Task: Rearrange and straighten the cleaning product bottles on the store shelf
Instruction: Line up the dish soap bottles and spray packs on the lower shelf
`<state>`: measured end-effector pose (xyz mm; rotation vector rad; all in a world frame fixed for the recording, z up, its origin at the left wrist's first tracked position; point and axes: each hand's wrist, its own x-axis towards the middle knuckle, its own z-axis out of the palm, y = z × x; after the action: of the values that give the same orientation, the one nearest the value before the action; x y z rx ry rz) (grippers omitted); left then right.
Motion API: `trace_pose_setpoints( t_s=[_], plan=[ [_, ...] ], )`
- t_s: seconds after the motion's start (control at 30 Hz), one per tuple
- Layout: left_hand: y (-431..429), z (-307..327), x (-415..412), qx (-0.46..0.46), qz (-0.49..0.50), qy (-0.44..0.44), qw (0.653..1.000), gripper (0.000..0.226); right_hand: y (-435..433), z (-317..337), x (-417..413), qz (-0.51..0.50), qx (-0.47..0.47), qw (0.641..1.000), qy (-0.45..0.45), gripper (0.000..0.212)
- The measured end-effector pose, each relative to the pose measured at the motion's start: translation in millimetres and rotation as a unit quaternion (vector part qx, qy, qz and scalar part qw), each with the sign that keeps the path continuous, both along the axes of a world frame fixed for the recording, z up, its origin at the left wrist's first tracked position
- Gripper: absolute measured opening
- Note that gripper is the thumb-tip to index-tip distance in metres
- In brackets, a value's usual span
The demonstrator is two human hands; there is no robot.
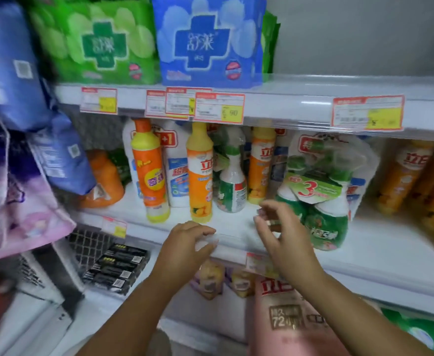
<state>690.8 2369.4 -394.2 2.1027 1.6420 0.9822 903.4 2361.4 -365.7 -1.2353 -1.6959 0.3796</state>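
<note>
On the middle shelf point(239, 222) stand an orange bottle with a yellow base point(149, 173), tilted left, an orange-yellow dish soap bottle point(200, 176), a green-and-white spray bottle point(231, 181) and another orange-yellow bottle point(261, 165) behind. A bagged pack of green bottles point(321, 196) leans at the right. My left hand point(189, 242) rests on the shelf's front rail with fingers curled, holding nothing. My right hand point(282, 232) hovers with fingers spread just left of the bagged pack, holding nothing.
White bleach bottles point(177, 170) stand at the back. More orange bottles point(411, 176) fill the far right. Green and blue packs point(205, 42) sit on the upper shelf. Hanging blue and purple bags point(18, 124) crowd the left. A pink refill pouch point(288, 317) sits below.
</note>
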Motion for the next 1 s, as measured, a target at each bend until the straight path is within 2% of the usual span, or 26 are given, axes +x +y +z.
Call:
trace_pose_setpoints(
  t_s=[0.07,0.13,0.2,0.27,0.43,0.63,0.83,1.0],
  plan=[
    [-0.1,-3.7,-14.4,-0.006,0.023,0.013,1.000,0.030,25.3,6.6,-30.4,0.037,-0.071,0.997,-0.003,0.039],
    [1.7,-5.3,-20.7,-0.004,0.026,0.019,0.999,0.033,48.0,18.9,-59.1,0.070,-0.103,0.992,0.003,0.058],
    [4.6,-6.5,-23.3,0.006,0.027,0.006,1.000,0.032,68.6,30.4,-84.1,0.091,-0.124,0.987,0.047,0.066],
    [7.9,-7.9,-24.2,0.015,0.032,-0.003,0.999,0.030,91.2,34.3,-101.5,0.077,-0.143,0.983,0.085,0.065],
    [14.4,-10.9,-21.0,0.038,0.031,0.014,0.999,0.028,95.9,32.0,-109.1,0.034,-0.135,0.989,0.053,0.052],
    [18.9,-12.2,-9.0,0.076,0.020,0.070,0.994,0.028,17.9,34.9,-39.5,0.005,-0.051,0.998,0.048,0.057],
    [16.5,-1.8,38.4,0.080,-0.013,0.099,0.992,0.053,-48.8,42.1,56.0,-0.079,-0.003,0.996,0.049,0.059],
    [14.2,0.9,81.9,0.043,-0.060,0.113,0.991,0.033,-82.5,43.2,133.3,-0.171,0.009,0.985,0.032,0.054]
  ],
)
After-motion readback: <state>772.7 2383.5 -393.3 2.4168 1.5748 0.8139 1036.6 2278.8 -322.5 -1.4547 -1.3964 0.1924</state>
